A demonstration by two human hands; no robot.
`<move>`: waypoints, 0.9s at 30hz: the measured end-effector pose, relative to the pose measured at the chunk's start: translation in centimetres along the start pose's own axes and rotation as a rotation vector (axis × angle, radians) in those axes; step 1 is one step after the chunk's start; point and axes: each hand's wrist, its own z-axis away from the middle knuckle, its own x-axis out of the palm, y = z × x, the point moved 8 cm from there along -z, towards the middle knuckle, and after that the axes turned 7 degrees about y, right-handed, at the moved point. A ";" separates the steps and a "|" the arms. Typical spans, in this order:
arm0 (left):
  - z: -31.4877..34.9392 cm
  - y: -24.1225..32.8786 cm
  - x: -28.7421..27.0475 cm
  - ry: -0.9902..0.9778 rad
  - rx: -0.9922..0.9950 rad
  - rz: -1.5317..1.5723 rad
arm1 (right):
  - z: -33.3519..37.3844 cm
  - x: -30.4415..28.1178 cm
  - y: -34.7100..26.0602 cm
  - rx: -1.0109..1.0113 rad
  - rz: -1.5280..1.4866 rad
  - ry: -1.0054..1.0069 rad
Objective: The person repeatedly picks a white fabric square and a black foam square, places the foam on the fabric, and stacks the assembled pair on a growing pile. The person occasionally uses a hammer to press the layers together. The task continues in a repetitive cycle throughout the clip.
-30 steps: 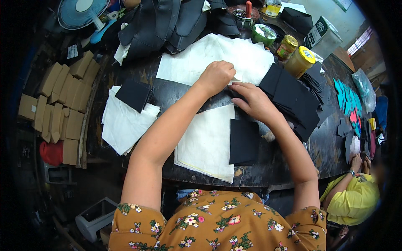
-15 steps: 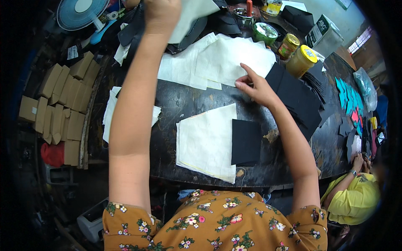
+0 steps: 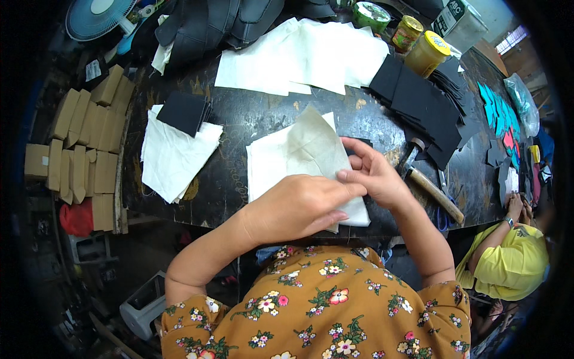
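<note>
In front of me, a light cloth piece (image 3: 312, 142) stands partly lifted over a stack of white cloth pieces (image 3: 263, 157). My left hand (image 3: 302, 202) reaches across the stack, its fingers closed on the lifted piece's near right edge. Close beside it, my right hand (image 3: 378, 176) is curled with thumb and fingers at that same edge. The fingertips almost meet, and the exact grip is partly hidden. Behind my right fingers only a corner of a black square piece (image 3: 366, 143) shows.
White pieces (image 3: 251, 66) lie fanned at the back, beside black pieces (image 3: 412, 107) and jars (image 3: 427, 54). At left, black squares (image 3: 182, 112) rest on white cloth (image 3: 170, 161). A hammer (image 3: 433, 191) and blue-handled scissors (image 3: 442, 218) lie right. A person in yellow (image 3: 508, 257) works at far right.
My left hand has come back from the far side with the light piece, down to the near stack. My right hand has moved nearer and closed in. The hammer has come into view.
</note>
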 end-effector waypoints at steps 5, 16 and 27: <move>1.9 -7.5 -5.7 0.518 -0.294 0.016 | 2.4 1.9 -0.3 -0.235 0.290 0.084; -1.0 -12.5 -5.9 0.261 -0.526 0.237 | 5.5 3.5 1.9 -0.054 0.235 0.116; -0.1 -15.9 -3.2 0.309 -0.590 -0.092 | 7.0 0.8 2.2 0.097 0.336 0.181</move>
